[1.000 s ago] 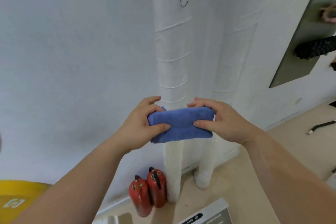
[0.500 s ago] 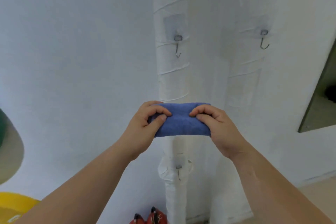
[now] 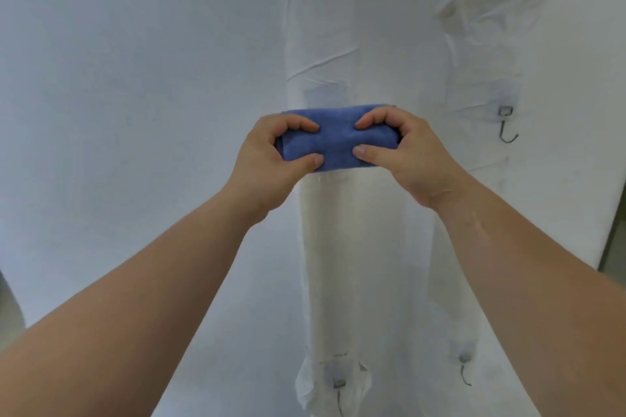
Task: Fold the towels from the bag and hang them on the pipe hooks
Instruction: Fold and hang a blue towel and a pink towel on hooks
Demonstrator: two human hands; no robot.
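A folded blue towel (image 3: 337,137) is held up against the left white-wrapped pipe (image 3: 333,240), right where the pipe's upper hook pad shows above it. My left hand (image 3: 271,162) grips the towel's left end with fingers over the top and thumb below. My right hand (image 3: 410,156) grips its right end the same way. The left pipe's upper hook is hidden behind the towel. On the right pipe (image 3: 487,54) an upper metal hook (image 3: 505,127) hangs bare.
Lower hooks show near the bottom: one on the left pipe (image 3: 338,394), one on the right pipe (image 3: 464,371). A plain white wall (image 3: 135,112) fills the left. A dark panel edge (image 3: 614,240) stands at the far right.
The view has tilted upward and both hands have raised the towel from waist height to the left pipe's upper hook, now covering it. The fire extinguishers and floor have dropped out of view.
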